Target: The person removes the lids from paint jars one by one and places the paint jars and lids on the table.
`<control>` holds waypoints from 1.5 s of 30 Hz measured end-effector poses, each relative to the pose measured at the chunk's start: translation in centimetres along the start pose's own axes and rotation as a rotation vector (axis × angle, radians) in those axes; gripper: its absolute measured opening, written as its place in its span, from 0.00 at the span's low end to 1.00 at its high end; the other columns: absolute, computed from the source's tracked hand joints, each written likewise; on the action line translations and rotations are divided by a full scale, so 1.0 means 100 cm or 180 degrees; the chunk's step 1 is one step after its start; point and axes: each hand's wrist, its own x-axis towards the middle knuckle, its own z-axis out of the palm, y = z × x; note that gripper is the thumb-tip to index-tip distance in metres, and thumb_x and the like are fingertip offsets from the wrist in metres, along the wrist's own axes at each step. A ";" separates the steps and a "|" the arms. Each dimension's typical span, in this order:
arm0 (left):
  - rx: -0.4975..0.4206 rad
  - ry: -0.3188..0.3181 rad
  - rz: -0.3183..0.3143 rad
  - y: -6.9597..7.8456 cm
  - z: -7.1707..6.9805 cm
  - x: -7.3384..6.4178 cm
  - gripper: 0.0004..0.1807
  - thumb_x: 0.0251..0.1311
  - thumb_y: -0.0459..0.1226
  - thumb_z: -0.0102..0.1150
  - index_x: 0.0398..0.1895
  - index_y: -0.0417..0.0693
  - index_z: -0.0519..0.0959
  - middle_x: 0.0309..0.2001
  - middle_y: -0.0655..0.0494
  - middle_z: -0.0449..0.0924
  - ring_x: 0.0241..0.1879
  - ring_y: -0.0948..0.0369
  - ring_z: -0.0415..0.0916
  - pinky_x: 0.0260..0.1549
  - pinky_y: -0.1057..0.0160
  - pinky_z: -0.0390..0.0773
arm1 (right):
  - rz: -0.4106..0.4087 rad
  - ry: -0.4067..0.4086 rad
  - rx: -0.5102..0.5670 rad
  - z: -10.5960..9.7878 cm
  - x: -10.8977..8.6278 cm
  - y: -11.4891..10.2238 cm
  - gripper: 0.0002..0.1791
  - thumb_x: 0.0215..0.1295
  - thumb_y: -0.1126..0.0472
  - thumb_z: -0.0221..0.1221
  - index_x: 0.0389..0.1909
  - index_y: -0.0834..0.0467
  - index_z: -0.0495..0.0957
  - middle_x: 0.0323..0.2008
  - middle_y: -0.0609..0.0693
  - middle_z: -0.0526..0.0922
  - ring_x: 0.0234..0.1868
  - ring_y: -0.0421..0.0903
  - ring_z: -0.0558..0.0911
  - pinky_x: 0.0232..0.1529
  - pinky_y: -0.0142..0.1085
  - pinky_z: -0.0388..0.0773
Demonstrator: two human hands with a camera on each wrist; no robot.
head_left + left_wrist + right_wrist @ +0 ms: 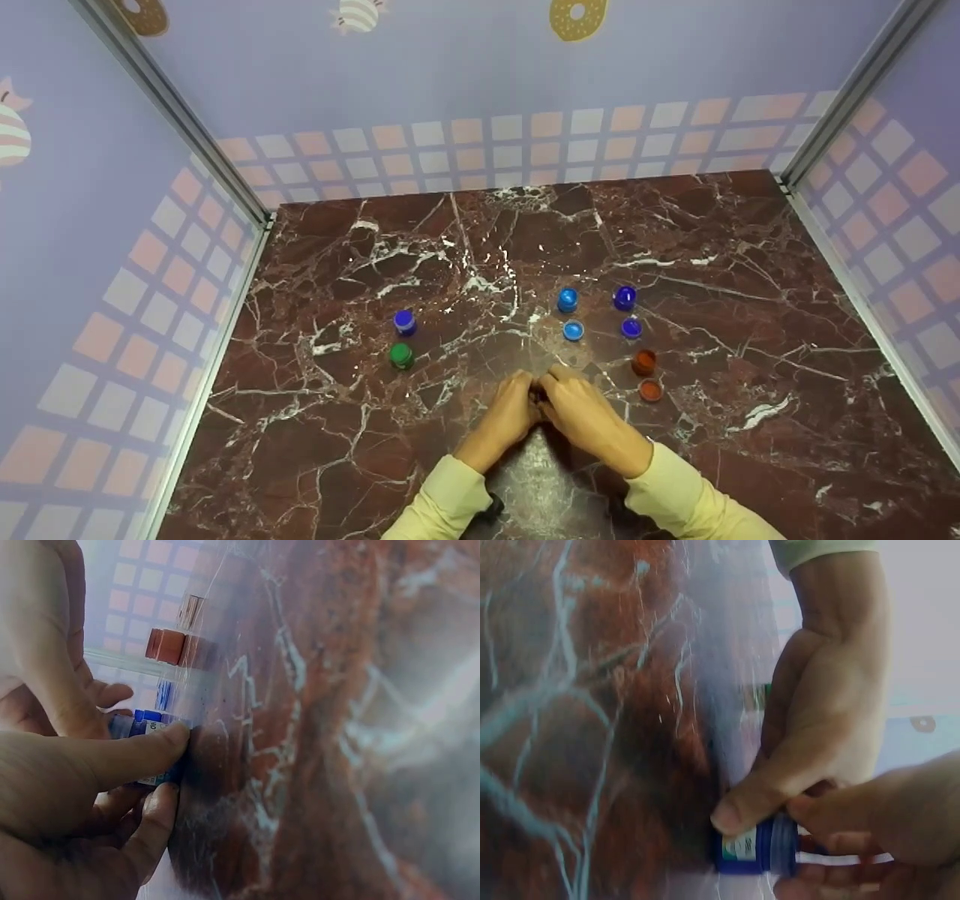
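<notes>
Both hands meet low in the middle of the head view, around a small dark blue paint jar [739,864] that their fingers hide there. My left hand [508,415] grips the labelled body of the jar, thumb along its side, as both wrist views show. On the jar's cap end [783,844], the fingers of my right hand [583,411] pinch the lid. The jar's base is close to or on the tabletop; I cannot tell which. In the right wrist view the lid's top is partly covered by fingers.
Right of the hands stand a light blue jar [568,300], a dark blue jar [625,298] and an orange-brown jar [644,362], uncapped, each with its lid in front. To the left are a capped purple-blue jar [405,323] and a green one [402,356]. Patterned walls border the marbled table [337,450].
</notes>
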 end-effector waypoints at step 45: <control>-0.0128 -0.0029 -0.0175 0.002 0.001 0.000 0.21 0.39 0.29 0.82 0.37 0.37 0.82 0.34 0.52 0.79 0.36 0.55 0.76 0.42 0.57 0.76 | 0.1130 0.0922 0.0571 0.002 0.009 0.012 0.11 0.58 0.66 0.73 0.35 0.64 0.79 0.30 0.55 0.81 0.29 0.53 0.82 0.30 0.47 0.80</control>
